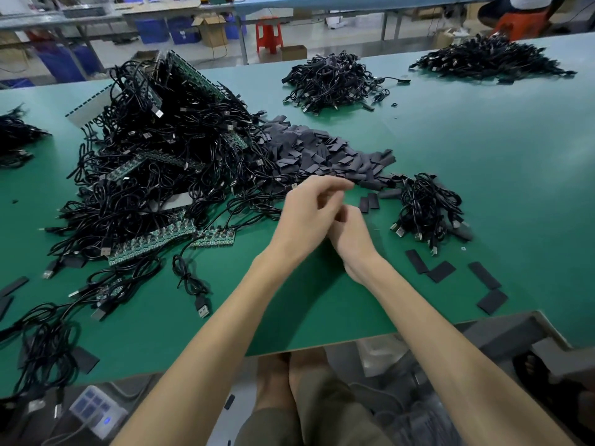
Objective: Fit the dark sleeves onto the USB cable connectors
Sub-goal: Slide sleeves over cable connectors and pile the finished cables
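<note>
My left hand [306, 214] and my right hand [352, 235] meet over the green table [502, 156], just in front of a heap of dark flat sleeves [325, 156]. The left hand's fingers are bent, with their tips at the near edge of that heap. My right hand lies partly under the left, its fingers curled and hidden. Nothing I can make out shows in either hand. Two loose sleeves [369, 201] lie just right of the hands. A big tangle of black USB cables [154, 162] fills the left side, and a loose cable [201, 304] lies near me.
A small bundle of cables [428, 207] sits right of the hands, with several loose sleeves [441, 272] in front of it. Green circuit boards [154, 243] poke out of the big tangle. More cable piles [331, 82] lie at the far side. The table's front edge [322, 347] is close.
</note>
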